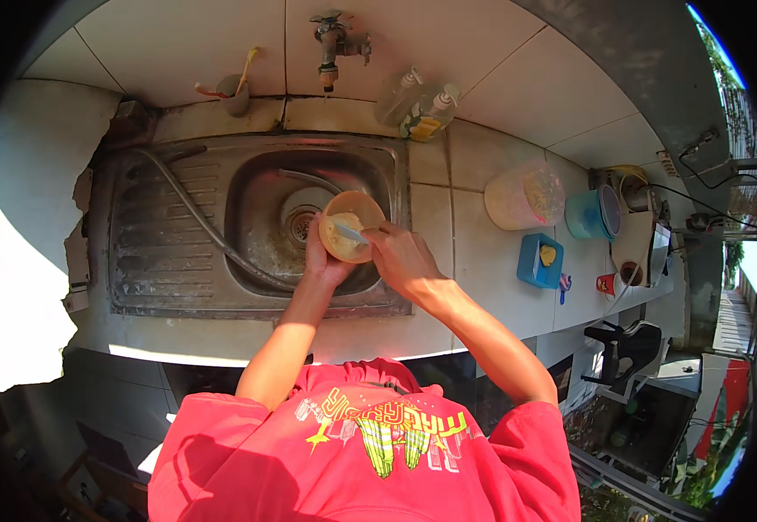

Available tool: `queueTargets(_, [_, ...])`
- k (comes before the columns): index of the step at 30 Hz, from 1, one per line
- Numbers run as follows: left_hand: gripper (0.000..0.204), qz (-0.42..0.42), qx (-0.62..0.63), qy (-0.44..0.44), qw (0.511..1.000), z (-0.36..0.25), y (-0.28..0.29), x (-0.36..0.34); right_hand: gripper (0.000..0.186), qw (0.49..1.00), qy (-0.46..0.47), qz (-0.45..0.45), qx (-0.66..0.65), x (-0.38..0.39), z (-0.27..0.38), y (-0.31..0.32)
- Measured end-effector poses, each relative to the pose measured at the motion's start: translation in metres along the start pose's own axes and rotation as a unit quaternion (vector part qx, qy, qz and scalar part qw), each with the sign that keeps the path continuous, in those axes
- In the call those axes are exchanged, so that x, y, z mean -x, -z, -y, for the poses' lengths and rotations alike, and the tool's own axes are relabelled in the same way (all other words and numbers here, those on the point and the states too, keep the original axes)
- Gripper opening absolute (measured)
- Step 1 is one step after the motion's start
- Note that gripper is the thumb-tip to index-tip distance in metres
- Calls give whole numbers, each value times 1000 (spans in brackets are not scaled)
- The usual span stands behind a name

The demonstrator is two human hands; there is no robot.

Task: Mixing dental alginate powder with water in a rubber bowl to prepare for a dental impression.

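My left hand (326, 264) is closed around the side of an orange bowl (363, 205), holding it up over the steel sink (248, 200). Inside the bowl lies a pale yellow, crumbly or doughy mass (338, 244). My right hand (403, 259) grips a pale, flat-looking utensil (350, 233) whose end dips into that mass; whether it is a spoon or a spatula I cannot tell. The bowl is tilted, its mouth facing me. Below, the sink's round drain (301, 228) shows just left of the bowl.
A grey hose (189, 209) curves across the drainboard into the basin. Above hangs a tap (330, 52). Pump bottles (430, 113) and a toothbrush cup (236, 97) stand along the back. On the right counter are a lidded tub (517, 198), a blue container (538, 261) and a turquoise bucket (587, 214).
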State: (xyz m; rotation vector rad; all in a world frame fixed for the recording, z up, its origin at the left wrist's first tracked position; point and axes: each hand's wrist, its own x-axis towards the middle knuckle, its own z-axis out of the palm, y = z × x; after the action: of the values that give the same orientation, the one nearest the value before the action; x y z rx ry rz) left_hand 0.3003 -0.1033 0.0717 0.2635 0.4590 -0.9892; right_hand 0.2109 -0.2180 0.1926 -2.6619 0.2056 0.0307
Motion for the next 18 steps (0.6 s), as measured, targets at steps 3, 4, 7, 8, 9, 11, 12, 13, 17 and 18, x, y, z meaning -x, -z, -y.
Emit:
queueTargets(3, [53,-1,19,31,999,-1,1,0,22,994,-7,48,96,2,-4,13])
queueTargets(4, [53,11,17,49,999,-2,2,0,22,994,-2,60,96,3,-5,18])
queueTargets(7, [53,40,4,78,996,-4,5,2,24,979,100,104,144,3,-7,30])
queueTargets(8, [53,57,-8,89,994,-4,5,2,25,976,149,72,141,-1,-10,32])
queueTargets(9, [53,56,-11,96,994,-2,5,3,26,969,200,45,138,-5,-14,35])
queueTargets(11, [55,21,-14,94,995,0,5,4,32,978,142,38,150,-11,-25,38])
queueTargets(12, [55,0,-30,83,996,2,5,6,38,981,118,6,156,-12,-30,37])
queueTargets(13, [53,-3,-40,64,997,2,4,7,38,988,63,16,141,-9,-34,35])
queueTargets(17, [51,-22,-109,-51,992,6,3,8,35,999,13,16,49,20,-28,13])
queueTargets(18, [51,-13,-105,-48,993,9,3,7,32,992,-88,63,-64,26,-21,5])
